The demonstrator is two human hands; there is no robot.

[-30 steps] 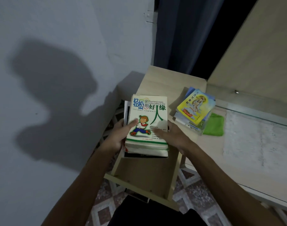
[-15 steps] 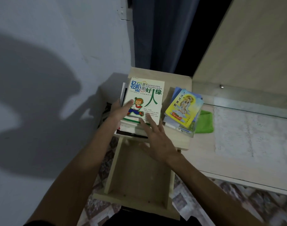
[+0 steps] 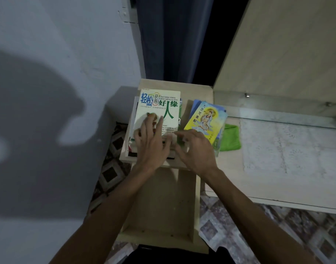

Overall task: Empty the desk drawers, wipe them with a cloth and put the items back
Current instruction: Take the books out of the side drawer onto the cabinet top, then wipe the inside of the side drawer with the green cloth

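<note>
At frame centre, the left hand (image 3: 151, 144) lies flat, fingers straight, on the white-covered book (image 3: 159, 109) topping a stack on the desk (image 3: 232, 164). The right hand (image 3: 195, 149) hovers beside it, fingers loosely spread, gripping nothing. Right: yellow booklet (image 3: 206, 121), green cloth (image 3: 230, 138). Below, the pulled-out drawer (image 3: 163, 202).

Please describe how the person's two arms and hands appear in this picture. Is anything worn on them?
Both forearms are bare as far as the frame shows: no sleeves in view, no gloves. The left hand and the right hand show no ring, and neither wrist shows a watch or bracelet, though the image is dim and slightly blurred. The arms look slender.
</note>
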